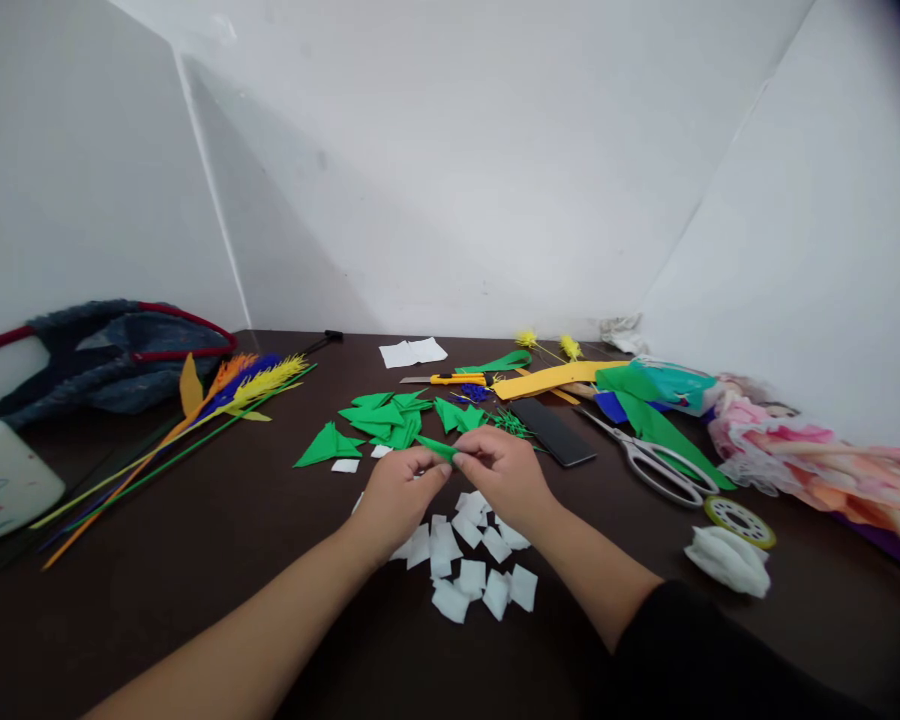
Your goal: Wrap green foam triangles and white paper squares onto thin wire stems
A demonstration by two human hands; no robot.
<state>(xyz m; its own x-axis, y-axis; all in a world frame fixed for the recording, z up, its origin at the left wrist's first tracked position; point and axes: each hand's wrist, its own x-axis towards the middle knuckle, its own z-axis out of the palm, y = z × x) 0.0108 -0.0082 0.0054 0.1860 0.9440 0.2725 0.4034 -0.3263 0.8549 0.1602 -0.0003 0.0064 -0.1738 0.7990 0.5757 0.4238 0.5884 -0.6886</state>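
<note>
Between my two hands is a small green crepe paper piece, narrow and pointed at its left end. My left hand pinches it between thumb and fingers from the left. From the right, my right hand grips its other end, fingertips nearly touching those of the left. Just beyond the hands lie several green paper leaf shapes, and a folded green triangle rests left of them. Small white paper squares are scattered on the dark table below my hands, some partly hidden by them.
A black phone, scissors, a tape roll and a white wad lie to the right. A yellow utility knife sits beyond the leaves. Paper wheat stalks and a white container are on the left.
</note>
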